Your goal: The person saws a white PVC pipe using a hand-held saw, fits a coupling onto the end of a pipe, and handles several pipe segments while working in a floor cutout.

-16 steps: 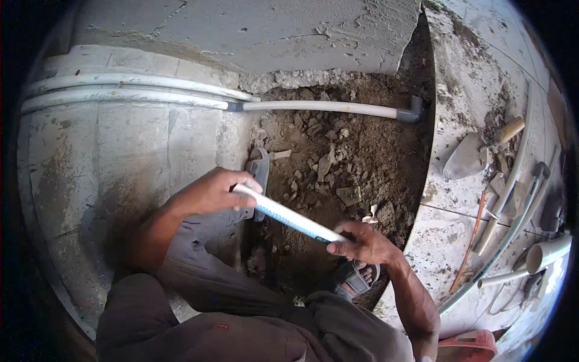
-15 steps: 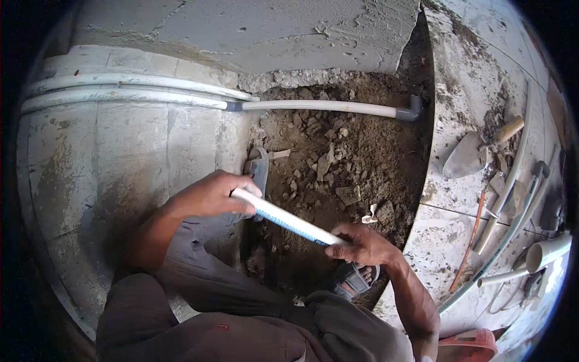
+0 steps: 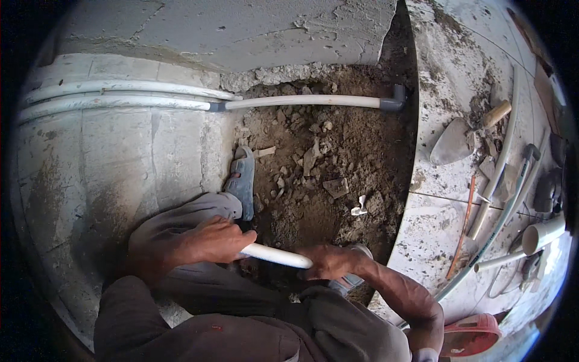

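Observation:
A short white plastic pipe (image 3: 276, 254) lies across in front of me, over my legs and the dug soil. Its left end is inside my closed left hand (image 3: 216, 239), fingers wrapped round it. My right hand (image 3: 329, 261) is at the other end, fingers curled against the pipe's tip, partly hidden. Beyond my hands, a white pipe run (image 3: 301, 101) crosses the dug soil (image 3: 301, 175) and finishes in a grey elbow (image 3: 393, 101) by the tiled edge.
On the tiled ledge (image 3: 431, 223) to the right lie a trowel (image 3: 453, 142), long pipes (image 3: 505, 151), a thin orange-brown rod (image 3: 463, 228) and a wide white pipe piece (image 3: 543, 235). A red basket (image 3: 473, 333) stands lower right. A plastered wall (image 3: 241, 33) rises ahead.
Both hands have drawn the pipe lower and closer to my body. It has turned, so its blue markings no longer show. The right hand has shifted left, and the view has shifted slightly.

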{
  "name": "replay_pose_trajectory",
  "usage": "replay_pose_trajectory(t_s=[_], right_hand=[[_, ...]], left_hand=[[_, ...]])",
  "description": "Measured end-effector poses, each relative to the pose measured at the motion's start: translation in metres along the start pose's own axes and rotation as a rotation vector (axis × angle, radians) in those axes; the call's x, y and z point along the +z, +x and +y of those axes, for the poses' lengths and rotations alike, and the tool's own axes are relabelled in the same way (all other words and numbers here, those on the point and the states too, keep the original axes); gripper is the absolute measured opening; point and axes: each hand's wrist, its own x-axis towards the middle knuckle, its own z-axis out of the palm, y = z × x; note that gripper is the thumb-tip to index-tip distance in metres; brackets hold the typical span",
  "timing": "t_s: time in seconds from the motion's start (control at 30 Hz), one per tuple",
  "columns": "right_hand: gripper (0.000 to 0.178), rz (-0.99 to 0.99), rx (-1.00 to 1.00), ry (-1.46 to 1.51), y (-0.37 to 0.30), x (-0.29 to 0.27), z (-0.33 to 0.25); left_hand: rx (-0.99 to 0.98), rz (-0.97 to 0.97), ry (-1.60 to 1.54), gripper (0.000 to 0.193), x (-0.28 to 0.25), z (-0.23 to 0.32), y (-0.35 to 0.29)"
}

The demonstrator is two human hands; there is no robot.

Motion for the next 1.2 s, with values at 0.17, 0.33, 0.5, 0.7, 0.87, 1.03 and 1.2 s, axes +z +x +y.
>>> replay_pose_trajectory(t_s=[0.17, 0.33, 0.5, 0.7, 0.87, 1.03, 1.2], right_hand=[[0.041, 0.276, -0.139, -0.343, -0.002, 0.0, -0.007], [0.039, 0.332, -0.009, -0.576, -0.01, 0.002, -0.026], [0.037, 0.345, 0.082, -0.69, -0.019, -0.009, -0.038], [0.042, 0.199, -0.088, -0.189, -0.01, -0.007, -0.023], [0.053, 0.026, -0.024, -0.005, -0.004, -0.002, -0.027], [0.048, 0.205, -0.096, -0.073, 0.004, 0.012, -0.013], [0.041, 0.299, -0.221, -0.171, 0.006, 0.007, -0.01]], left_hand=[[0.019, -0.063, -0.073, 0.031, -0.006, -0.004, 0.001], [0.014, -0.183, -0.215, 0.037, -0.008, -0.007, 0.004], [0.073, 0.023, -0.215, 0.031, 0.003, -0.013, 0.01], [0.128, 0.215, -0.033, 0.019, 0.004, -0.01, 0.008], [0.1, 0.114, -0.025, 0.02, -0.005, -0.004, 0.003], [0.072, 0.085, -0.045, 0.024, -0.008, -0.005, 0.002], [0.022, 0.006, -0.064, 0.034, -0.013, -0.003, 0.001]])
